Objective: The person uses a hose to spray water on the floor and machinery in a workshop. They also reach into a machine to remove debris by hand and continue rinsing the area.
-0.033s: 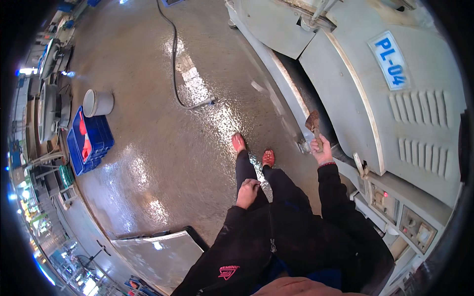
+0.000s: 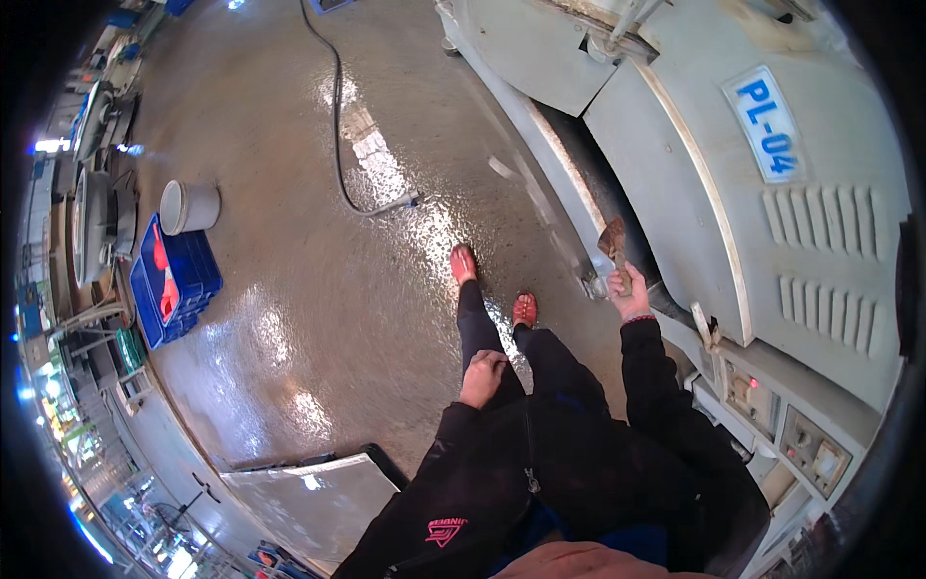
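Note:
In my right hand (image 2: 632, 294) I hold a scraper (image 2: 612, 237) by its short, worn handle, its wide rusty blade pointing up and away from me. The blade is beside the long dark gap at the base of a big grey machine (image 2: 666, 164), and I cannot tell whether it touches the machine. My left hand (image 2: 480, 379) hangs in front of my thigh with its fingers curled together. Whatever it may hold is hidden inside the fingers.
A dark hose (image 2: 340, 125) lies across the wet brown floor (image 2: 280, 164). To the left, a white bucket (image 2: 196, 206) stands by blue crates (image 2: 198, 280) with red-orange gloves inside. A grey panel (image 2: 323, 497) is at lower left. Control panels (image 2: 752, 391) line the machine's near right.
My left foot has moved slightly forward, and the view has shifted a little. Both hands stay nearly in place, the right one still holding the scraper.

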Demonstrator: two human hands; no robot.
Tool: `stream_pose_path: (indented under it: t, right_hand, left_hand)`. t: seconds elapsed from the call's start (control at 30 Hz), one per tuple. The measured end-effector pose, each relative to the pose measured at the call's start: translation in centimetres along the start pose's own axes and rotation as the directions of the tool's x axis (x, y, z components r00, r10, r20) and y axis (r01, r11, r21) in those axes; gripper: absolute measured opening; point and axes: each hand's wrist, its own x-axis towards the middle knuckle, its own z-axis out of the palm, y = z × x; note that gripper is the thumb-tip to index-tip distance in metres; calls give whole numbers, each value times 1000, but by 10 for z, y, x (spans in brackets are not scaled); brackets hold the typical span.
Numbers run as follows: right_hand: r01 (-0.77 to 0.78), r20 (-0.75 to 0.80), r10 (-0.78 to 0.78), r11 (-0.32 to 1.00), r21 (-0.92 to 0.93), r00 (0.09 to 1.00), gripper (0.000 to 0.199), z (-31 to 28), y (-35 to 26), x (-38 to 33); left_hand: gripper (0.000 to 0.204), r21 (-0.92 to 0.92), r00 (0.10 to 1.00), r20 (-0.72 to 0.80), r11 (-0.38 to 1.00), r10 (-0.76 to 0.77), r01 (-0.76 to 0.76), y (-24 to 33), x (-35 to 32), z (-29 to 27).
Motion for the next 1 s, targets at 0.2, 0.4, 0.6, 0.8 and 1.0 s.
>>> stream_pose_path:
  t: [0.2,0.4,0.6,0.8,1.0]
  right_hand:
    - [223,-256,-231,973,-59,939,26,1,-28,55]
    - [337,-367,-431,895,-294,824,26,1,-60,117]
    - [272,-415,-673,672,-689,613,31,-27,-128,202]
    - [-382,293,-821,-504,-774,490,58,-58,-168,244]
    - [-287,295,-686,-599,-748,665,58,-59,-216,264]
  left_hand:
    - [13,108,957,290,993,8,-41,-33,116,-59]
    - [11,80,981,193,997,3,-19,-80,264,-52]
    - [10,-211,988,142,974,-56,85,-108,356,34]
    - [14,-211,968,247,972,-50,104,-144,364,102]
    - [17,-60,915,397,993,-73,106,-160,382,98]
